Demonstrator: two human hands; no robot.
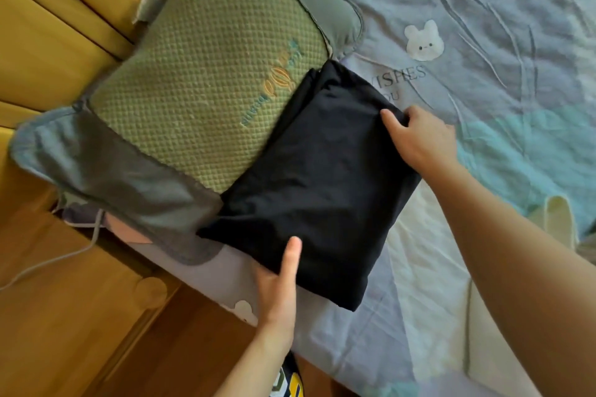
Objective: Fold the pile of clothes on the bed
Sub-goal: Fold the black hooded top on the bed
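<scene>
Garment: black folded garment at picture centre, on the bed, its 10 o'clock edge lapping the green pillow.
Left grip: left hand at 6 o'clock, thumb on top, fingers hidden beneath the near edge, apparently pinching it.
Right grip: right hand at 2 o'clock, thumb over the far corner, fingers hidden, apparently pinching it.
Risk: lifted by two edges only, the layers could sag and unfold.
Risk: the uneven pillow edge may let the stack tilt or slide.
</scene>
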